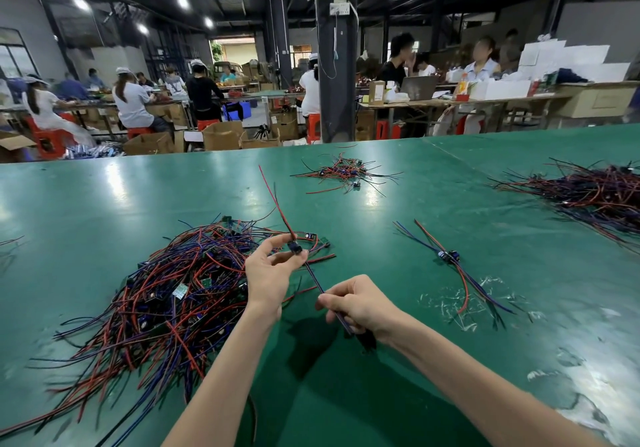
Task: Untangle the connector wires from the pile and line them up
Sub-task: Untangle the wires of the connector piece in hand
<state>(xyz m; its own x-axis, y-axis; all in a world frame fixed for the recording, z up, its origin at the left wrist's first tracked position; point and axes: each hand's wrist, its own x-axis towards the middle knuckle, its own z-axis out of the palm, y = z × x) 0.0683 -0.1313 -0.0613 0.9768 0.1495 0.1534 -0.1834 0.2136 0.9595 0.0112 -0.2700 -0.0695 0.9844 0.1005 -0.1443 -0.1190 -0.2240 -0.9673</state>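
A big tangled pile of red, blue and black connector wires (166,294) with small green boards lies on the green table at my left. Over its right edge my left hand (270,273) pinches the small dark module of one connector wire (277,200), whose red lead sticks up and away. The wire's dark leads run down to my right hand (360,304), which grips them between curled fingers. To the right, a few wires (450,259) lie side by side, their modules together.
A small wire heap (346,172) sits mid-table farther back, and a large bundle (595,193) at the far right. Clear plastic scraps (460,304) litter the table right of my hands. Beyond the table edge people sit at workbenches; a dark pillar (334,65) stands behind.
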